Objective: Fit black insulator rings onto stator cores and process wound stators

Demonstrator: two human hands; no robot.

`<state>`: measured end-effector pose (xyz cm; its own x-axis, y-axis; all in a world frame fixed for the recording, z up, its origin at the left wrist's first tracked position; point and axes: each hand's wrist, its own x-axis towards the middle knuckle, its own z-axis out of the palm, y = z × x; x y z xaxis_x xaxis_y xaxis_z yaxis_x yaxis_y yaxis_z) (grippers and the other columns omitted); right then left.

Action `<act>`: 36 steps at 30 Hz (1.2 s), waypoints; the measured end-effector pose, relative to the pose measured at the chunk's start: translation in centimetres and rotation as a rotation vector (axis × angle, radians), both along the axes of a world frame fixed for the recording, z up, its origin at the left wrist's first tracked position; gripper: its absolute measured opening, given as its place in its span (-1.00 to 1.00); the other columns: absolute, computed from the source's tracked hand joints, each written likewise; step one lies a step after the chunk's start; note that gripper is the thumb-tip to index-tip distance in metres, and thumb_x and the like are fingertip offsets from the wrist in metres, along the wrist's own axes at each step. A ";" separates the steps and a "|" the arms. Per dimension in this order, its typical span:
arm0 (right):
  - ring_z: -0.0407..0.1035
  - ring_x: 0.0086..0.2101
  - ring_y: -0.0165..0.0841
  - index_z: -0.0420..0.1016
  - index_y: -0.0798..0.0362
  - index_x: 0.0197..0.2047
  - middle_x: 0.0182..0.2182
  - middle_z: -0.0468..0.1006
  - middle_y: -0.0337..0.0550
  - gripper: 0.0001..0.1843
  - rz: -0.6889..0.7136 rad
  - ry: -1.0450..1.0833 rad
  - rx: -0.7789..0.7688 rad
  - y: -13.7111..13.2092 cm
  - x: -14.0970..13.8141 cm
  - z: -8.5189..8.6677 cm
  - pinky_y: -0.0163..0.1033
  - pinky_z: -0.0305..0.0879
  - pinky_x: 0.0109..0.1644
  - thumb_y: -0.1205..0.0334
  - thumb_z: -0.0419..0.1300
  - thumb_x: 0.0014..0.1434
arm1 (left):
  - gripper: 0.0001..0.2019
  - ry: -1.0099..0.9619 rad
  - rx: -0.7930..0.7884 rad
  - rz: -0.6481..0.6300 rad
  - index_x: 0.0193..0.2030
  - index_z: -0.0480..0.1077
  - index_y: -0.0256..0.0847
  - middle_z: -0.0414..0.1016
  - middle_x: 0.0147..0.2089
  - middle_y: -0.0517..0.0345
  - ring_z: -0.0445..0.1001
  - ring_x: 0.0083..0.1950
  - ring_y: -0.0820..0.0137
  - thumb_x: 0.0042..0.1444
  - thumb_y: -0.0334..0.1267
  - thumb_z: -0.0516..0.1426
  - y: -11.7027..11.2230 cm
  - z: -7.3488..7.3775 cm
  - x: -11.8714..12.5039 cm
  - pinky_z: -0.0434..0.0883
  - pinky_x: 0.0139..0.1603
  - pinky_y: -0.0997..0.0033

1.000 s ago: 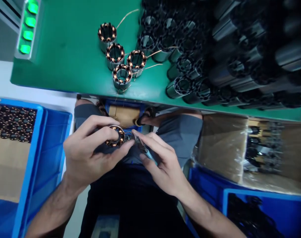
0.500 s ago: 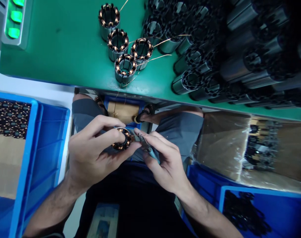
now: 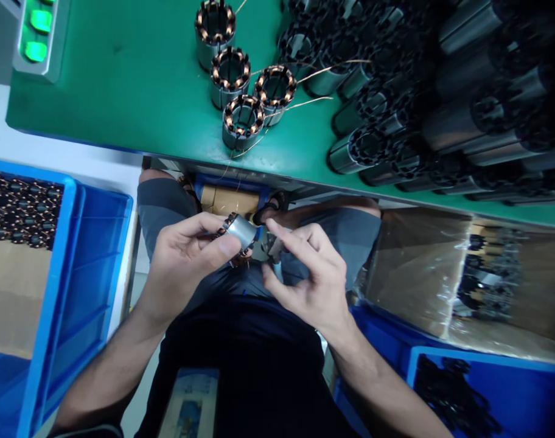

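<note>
My left hand (image 3: 193, 258) is closed on a motor stator (image 3: 241, 231), a metal ring with copper windings, its silvery side turned up and to the right. Just to the right, my right hand (image 3: 309, 274) has its fingers curled round a small pair of wire cutters (image 3: 274, 249) with a light blue handle. The cutters' jaws are close to the stator; a finger partly hides them, so I cannot tell whether they touch it. Above my hands, several copper-wound stators (image 3: 243, 121) stand on the green bench (image 3: 122, 91), with loose wire ends sticking out.
Many unwound stator cores (image 3: 362, 149) crowd the bench's right side. A blue crate (image 3: 92, 261) at left holds wound stators (image 3: 22, 210) over cardboard. At right are a plastic-lined carton (image 3: 417, 267) and a blue bin (image 3: 510, 389) with black parts (image 3: 455, 389). Green lights (image 3: 35, 51) glow at upper left.
The stator in my left hand has been turned, from its wound end facing up to its metal side showing. My right hand's index finger has straightened, and the cutters have tilted.
</note>
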<state>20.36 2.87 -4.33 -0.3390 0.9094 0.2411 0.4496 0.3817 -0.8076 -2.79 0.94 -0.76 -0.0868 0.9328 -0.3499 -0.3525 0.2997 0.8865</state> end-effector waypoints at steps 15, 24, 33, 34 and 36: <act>0.49 -0.17 -0.28 0.44 -0.42 0.77 -0.11 0.48 -0.19 -0.09 0.013 0.018 0.176 0.0 0.1 -0.2 -0.21 0.60 -0.13 0.37 0.49 0.52 | -0.77 -0.211 -0.050 -0.020 -0.20 0.82 -0.12 0.75 -0.21 0.19 0.62 -0.21 0.49 0.30 -0.05 0.63 0.5 0.1 2.1 0.61 -0.06 0.56; 0.44 -0.27 -0.35 0.67 -0.21 0.63 -0.25 0.43 -0.28 -0.33 0.175 0.066 -0.173 1.1 0.0 -2.3 -0.25 0.59 -0.08 0.33 0.44 0.54 | -0.53 -0.028 -0.082 0.233 -0.30 0.70 -0.20 0.72 -0.28 0.19 0.65 -0.28 0.49 0.11 0.11 0.70 0.2 -3.7 2.4 0.65 -0.14 0.54; 0.78 0.04 0.01 0.49 0.10 0.73 0.19 0.83 0.14 -0.01 0.138 -0.211 -0.638 2.5 -1.5 -7.6 -0.03 0.73 0.14 -0.19 0.38 0.39 | -0.48 0.571 -0.197 0.582 -0.10 0.69 -0.13 0.78 -0.04 0.10 0.83 -0.08 0.25 0.06 0.26 0.55 -6.9 -0.9 -13.2 0.82 0.11 0.21; 0.79 0.08 0.07 0.37 0.14 0.80 0.28 0.81 0.20 0.12 0.151 -0.268 -0.681 2.6 -1.1 -8.4 0.02 0.75 0.15 -0.24 0.39 0.34 | -0.48 0.754 -0.201 0.617 -0.07 0.67 -0.10 0.77 -0.03 0.12 0.83 -0.03 0.21 0.08 0.28 0.48 -8.1 0.1 -16.2 0.82 0.19 0.14; 0.78 0.20 0.20 0.23 0.18 0.85 0.48 0.68 0.33 0.27 0.166 -0.337 -0.716 2.4 -0.1 -10.2 0.14 0.77 0.21 -0.32 0.36 0.29 | -0.53 0.997 -0.241 0.693 -0.04 0.63 -0.09 0.77 0.02 0.14 0.80 0.07 0.20 0.07 0.17 0.48 -10.3 1.9 -22.2 0.75 0.36 0.08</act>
<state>20.25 5.28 -14.52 -0.4340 0.7356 -0.5201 0.6956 -0.0933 -0.7124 -25.02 -9.31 1.17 -0.8630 0.5052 -0.0043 0.2954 0.5114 0.8070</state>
